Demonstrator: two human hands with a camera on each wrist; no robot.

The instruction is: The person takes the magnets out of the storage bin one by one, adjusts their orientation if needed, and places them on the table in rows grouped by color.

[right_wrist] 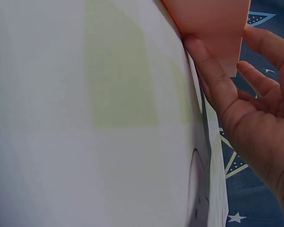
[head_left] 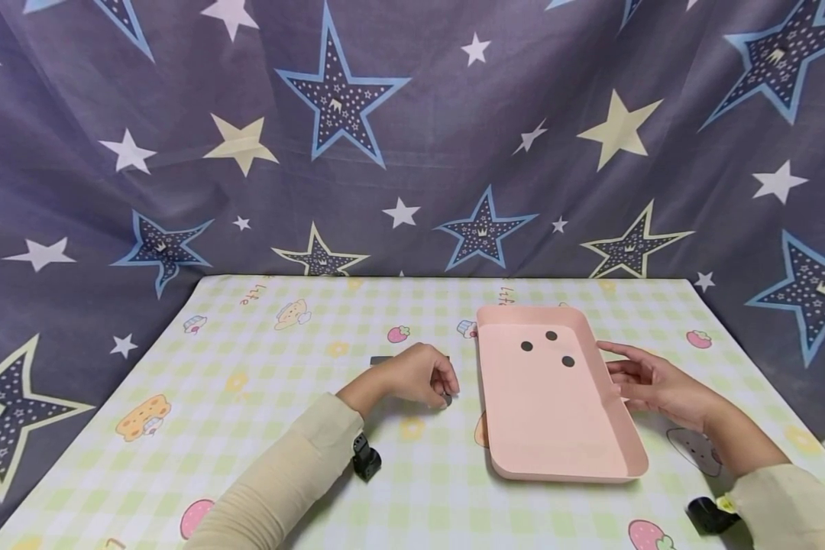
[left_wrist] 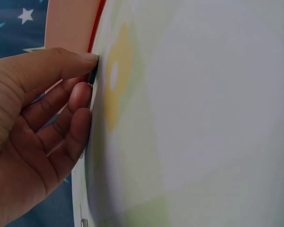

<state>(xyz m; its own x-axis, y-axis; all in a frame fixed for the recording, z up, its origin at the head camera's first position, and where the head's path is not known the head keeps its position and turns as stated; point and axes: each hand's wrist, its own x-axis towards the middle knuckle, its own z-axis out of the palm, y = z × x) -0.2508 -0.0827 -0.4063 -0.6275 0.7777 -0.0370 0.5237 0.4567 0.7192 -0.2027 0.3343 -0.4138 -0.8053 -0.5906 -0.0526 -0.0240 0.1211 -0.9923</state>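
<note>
A pink tray (head_left: 532, 428) lies on the table with three dark round discs (head_left: 567, 361) on its floor, toward the far end. To its left, my left hand (head_left: 419, 374) is low over the cloth, pinching a small dark disc (left_wrist: 93, 74) between thumb and fingertips; the fingers hide most of it. My right hand (head_left: 667, 389) is at the tray's right side, its extended fingers (right_wrist: 210, 71) touching the outer wall. A dark flat strip (head_left: 381, 360) lies behind my left hand, which covers its middle.
A green-and-white checked cloth (head_left: 261, 428) with cartoon prints covers the table. Behind the table's far edge hangs a dark curtain (head_left: 426, 168) with stars. Each wrist wears a small black camera (head_left: 367, 458).
</note>
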